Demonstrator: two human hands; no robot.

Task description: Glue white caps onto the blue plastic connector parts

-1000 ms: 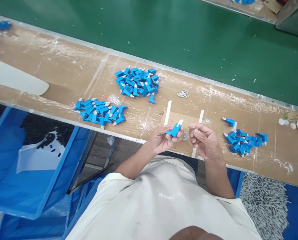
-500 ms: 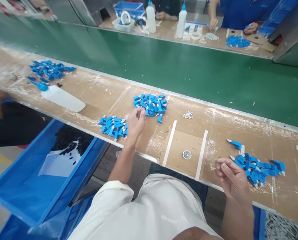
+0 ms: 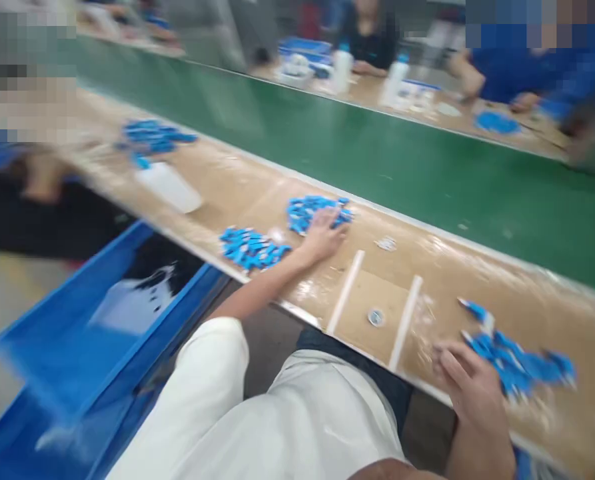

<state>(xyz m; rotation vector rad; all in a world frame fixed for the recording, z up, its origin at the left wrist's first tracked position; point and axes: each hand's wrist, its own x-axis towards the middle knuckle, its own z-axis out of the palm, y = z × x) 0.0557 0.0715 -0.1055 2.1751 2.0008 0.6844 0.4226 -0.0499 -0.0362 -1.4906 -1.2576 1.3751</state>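
My left hand [image 3: 327, 233] reaches over the near edge of the middle pile of small blue plastic parts with white tips [image 3: 304, 210]. Its fingers are stretched and slightly apart, and no part shows in them. To its left lies another cluster of the blue parts [image 3: 252, 250]. My right hand [image 3: 470, 377] stays low at the table's front edge, thumb and fingers pressed together. Whatever it may pinch is too blurred to make out. Right beside it are more blue parts [image 3: 522, 363], loosely heaped.
A small round dish [image 3: 376, 317] sits on cardboard between two white tape strips [image 3: 347, 290]. Beyond it lie tiny pale pieces [image 3: 386, 244]. Further left are a white bottle [image 3: 170, 187] and blue bins [image 3: 92, 333]. People work across the green belt [image 3: 377, 160].
My left hand has moved right from beside the near-left cluster to the middle pile, and its fingers have spread. My right hand keeps its pinch. The camera view has shifted and blurred.
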